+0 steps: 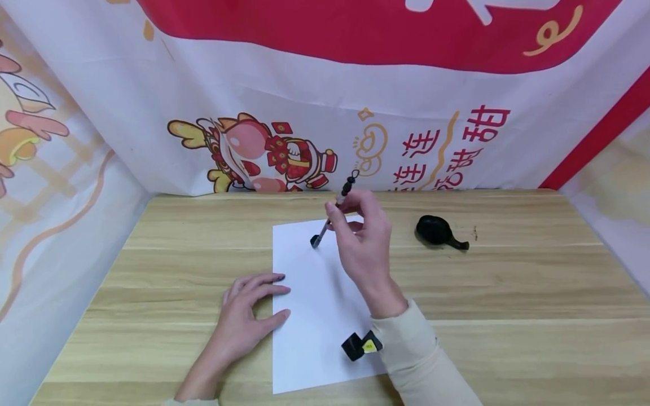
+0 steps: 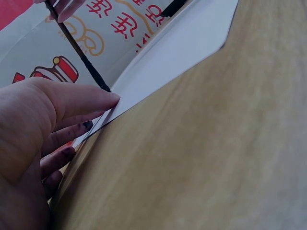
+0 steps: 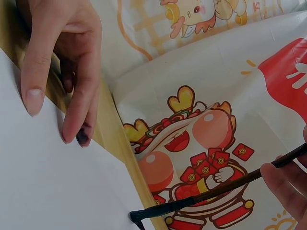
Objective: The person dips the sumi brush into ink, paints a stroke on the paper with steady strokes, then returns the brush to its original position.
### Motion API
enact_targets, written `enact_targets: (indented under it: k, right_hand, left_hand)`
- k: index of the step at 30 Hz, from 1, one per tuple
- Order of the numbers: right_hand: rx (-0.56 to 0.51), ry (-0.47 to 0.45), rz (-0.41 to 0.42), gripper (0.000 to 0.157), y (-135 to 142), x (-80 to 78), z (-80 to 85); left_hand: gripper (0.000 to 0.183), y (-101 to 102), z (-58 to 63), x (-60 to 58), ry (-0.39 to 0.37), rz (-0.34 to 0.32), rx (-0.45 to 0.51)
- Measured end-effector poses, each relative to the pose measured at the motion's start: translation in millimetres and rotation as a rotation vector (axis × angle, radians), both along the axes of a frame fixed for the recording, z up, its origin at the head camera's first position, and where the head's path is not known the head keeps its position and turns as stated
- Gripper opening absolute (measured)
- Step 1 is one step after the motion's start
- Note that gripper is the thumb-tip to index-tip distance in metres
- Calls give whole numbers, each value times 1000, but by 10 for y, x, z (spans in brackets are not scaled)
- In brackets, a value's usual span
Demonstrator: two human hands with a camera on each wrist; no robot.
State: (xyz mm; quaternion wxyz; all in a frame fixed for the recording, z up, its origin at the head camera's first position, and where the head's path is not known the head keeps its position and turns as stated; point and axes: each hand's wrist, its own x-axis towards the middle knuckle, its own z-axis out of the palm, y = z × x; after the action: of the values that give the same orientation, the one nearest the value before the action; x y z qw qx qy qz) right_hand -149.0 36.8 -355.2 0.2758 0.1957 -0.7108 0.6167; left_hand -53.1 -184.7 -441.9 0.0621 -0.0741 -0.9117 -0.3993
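My right hand (image 1: 367,239) pinches the shaft of an ink brush (image 1: 330,217), which leans over the upper part of a white sheet of paper (image 1: 310,316). Its black, inked tip is at the paper; in the right wrist view the brush head (image 3: 163,209) slants down to the sheet near its edge. My left hand (image 1: 246,316) rests at the left edge of the paper, thumb and fingers spread, holding nothing. In the left wrist view the thumb (image 2: 86,98) lies at the sheet's edge, and dark stains mark some fingertips (image 2: 67,152).
A black spoon-shaped dish (image 1: 434,230) lies on the wooden table (image 1: 508,282) to the right of the paper. A small black object with a yellow label (image 1: 354,346) sits low on the sheet beside the right sleeve. A printed cloth (image 1: 304,73) hangs behind the table.
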Motion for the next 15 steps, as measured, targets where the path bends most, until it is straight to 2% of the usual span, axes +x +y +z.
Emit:
enact_targets:
  k: [8, 15]
  right_hand:
    - [-7, -17, 29, 16, -64, 51, 24]
    - [11, -22, 34, 16, -109, 83, 25]
  left_hand:
    - [38, -2, -8, -14, 24, -3, 6]
    - [37, -7, -11, -12, 8, 0, 4]
